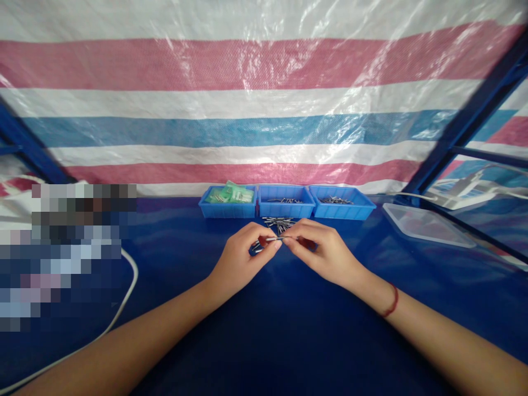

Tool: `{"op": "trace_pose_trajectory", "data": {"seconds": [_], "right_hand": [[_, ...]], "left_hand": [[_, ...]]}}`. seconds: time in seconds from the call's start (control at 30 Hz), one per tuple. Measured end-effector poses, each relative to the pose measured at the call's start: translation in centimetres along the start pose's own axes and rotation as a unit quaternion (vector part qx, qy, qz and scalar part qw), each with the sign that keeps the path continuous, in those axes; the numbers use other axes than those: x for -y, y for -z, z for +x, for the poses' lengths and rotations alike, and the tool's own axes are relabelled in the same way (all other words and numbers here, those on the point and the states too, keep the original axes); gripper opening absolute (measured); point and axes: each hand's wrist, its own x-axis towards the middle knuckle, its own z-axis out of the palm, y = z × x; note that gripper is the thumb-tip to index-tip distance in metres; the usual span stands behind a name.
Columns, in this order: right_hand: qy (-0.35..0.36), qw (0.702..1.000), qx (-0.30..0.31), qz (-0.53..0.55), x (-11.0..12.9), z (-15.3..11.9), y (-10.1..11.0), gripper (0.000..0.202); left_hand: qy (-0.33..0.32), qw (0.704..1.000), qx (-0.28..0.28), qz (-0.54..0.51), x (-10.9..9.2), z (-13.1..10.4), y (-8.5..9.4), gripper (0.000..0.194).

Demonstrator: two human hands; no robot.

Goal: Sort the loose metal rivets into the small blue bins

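Note:
Over the blue tabletop, my left hand pinches a thin metal piece between thumb and fingers. My right hand meets it from the other side, its fingertips closed on a thin metal part in line with the first. Whether the two are joined is too small to tell. Just behind my fingertips lies a loose pile of slim metal pieces, partly hidden by both hands.
Behind the pile stand a blue bin with green packets and two blue bins with small metal parts. A translucent lid lies right; a white cable curves left.

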Motion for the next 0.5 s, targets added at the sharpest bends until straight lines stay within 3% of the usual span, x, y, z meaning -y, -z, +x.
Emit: {"op": "trace_pose_trajectory", "data": {"seconds": [0.17, 0.27, 0.37, 0.5], "right_hand": [[0.013, 0.999, 0.046, 0.000, 0.2, -0.2, -0.5, 0.018], [-0.019, 0.999, 0.028, 0.030, 0.1, -0.2, -1.0, 0.020], [-0.108, 0.989, -0.049, 0.082, -1.0, 0.0, -0.8, 0.023], [-0.234, 0.946, -0.183, 0.131, -3.9, 0.5, 1.0, 0.025]], "left_hand": [[0.004, 1.000, -0.006, 0.011, 0.2, -0.1, -0.2, 0.010], [-0.010, 0.998, 0.002, 0.062, 0.5, -0.2, -0.2, 0.012], [-0.029, 0.985, 0.032, 0.167, 0.8, -0.2, 0.1, 0.026], [-0.035, 0.962, 0.085, 0.257, 1.2, -0.2, 0.6, 0.020]]}}
